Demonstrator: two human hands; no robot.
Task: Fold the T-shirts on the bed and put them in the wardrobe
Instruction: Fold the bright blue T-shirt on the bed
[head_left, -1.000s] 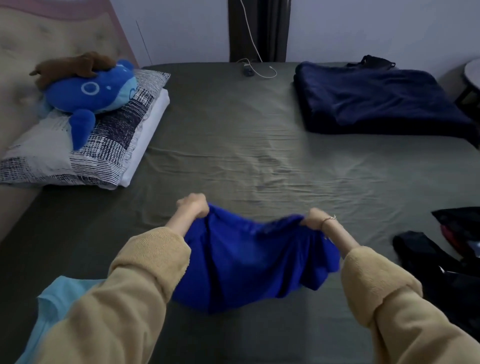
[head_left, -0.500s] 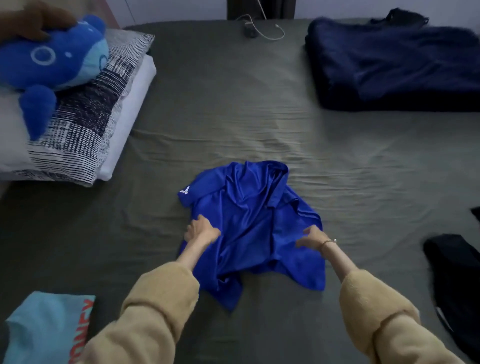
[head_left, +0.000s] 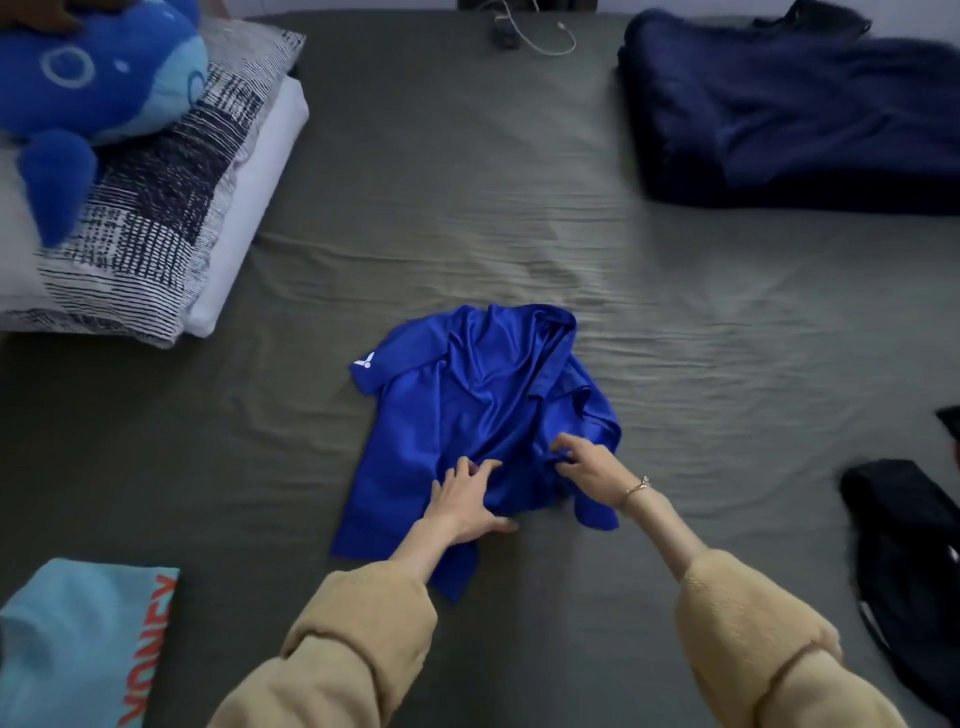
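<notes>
Glossy blue T-shirt (head_left: 467, 415) lies crumpled; left hand (head_left: 465, 501) presses flat, right hand (head_left: 587, 462) grip pinches fabric.

A shiny royal-blue T-shirt (head_left: 467, 431) lies rumpled and unfolded in the middle of the bed, one sleeve with a small white logo spread to the left. At the near left corner lies a light-blue T-shirt (head_left: 72, 644) with orange lettering, flat, partly out of view.
</notes>
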